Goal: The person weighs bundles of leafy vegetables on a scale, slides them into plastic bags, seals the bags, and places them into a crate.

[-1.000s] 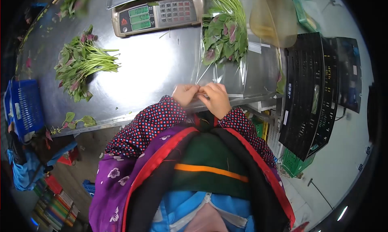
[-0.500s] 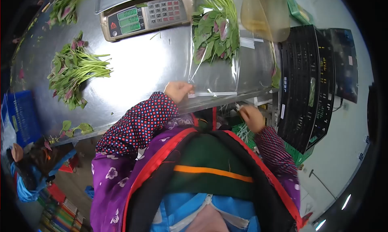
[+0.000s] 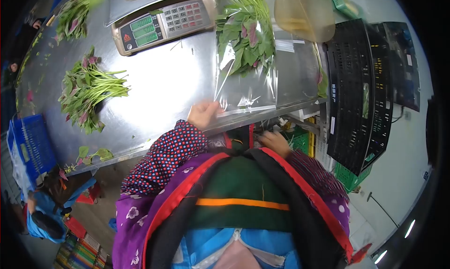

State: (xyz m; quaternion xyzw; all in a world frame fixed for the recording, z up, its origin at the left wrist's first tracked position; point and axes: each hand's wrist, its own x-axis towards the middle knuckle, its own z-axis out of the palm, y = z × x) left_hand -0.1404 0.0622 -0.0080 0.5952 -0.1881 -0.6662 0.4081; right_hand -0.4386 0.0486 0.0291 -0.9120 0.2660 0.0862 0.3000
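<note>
My left hand (image 3: 203, 114) is closed at the table's front edge, its fingertips pinching the near left corner of a clear plastic bag (image 3: 248, 94). Inside the bag lies a bunch of green and purple leafy vegetables (image 3: 247, 44), stems pointing away from me. A white strip (image 3: 246, 111) runs along the bag's near end. Just below the table edge, my right hand (image 3: 275, 143) is smeared by motion, so its fingers and anything in them cannot be made out. It is near a green crate (image 3: 300, 141) under the table.
A digital scale (image 3: 161, 24) stands at the back of the metal table (image 3: 159, 86). Loose leafy bunches (image 3: 89, 93) lie left. Black crates (image 3: 351, 95) stand right, a blue basket (image 3: 33, 140) left. Another person (image 3: 44, 217) in blue is at lower left.
My right hand has moved left and down, closer to my body. My left hand stays at the bag's corner. The view has shifted slightly.
</note>
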